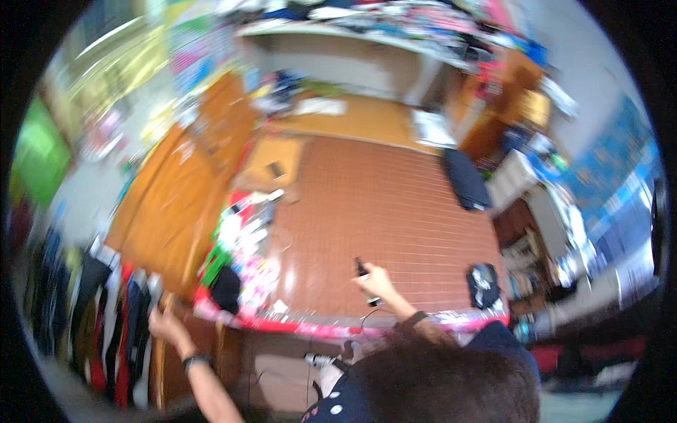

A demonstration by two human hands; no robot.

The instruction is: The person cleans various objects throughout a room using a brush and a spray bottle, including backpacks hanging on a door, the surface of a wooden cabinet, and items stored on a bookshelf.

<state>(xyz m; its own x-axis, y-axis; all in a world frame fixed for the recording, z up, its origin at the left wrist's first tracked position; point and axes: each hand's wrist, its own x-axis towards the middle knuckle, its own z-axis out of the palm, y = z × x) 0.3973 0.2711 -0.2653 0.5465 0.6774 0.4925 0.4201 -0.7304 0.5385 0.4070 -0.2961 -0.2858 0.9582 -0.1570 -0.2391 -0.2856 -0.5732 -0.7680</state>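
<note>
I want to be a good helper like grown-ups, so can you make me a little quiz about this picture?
1. True or false: the hand over the big brown ridged mat is empty.
2. Which edge of that mat, in the picture, is the black oblong cloth-like bundle along? A) left B) right C) near
3. What does the left hand wear on its wrist?

Key: 1. False, it holds a small dark object. 2. B. 3. A black band.

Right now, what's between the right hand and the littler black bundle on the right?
Only bare brown mat lies straight between the right hand and the littler black bundle, as the head view shows.
</note>
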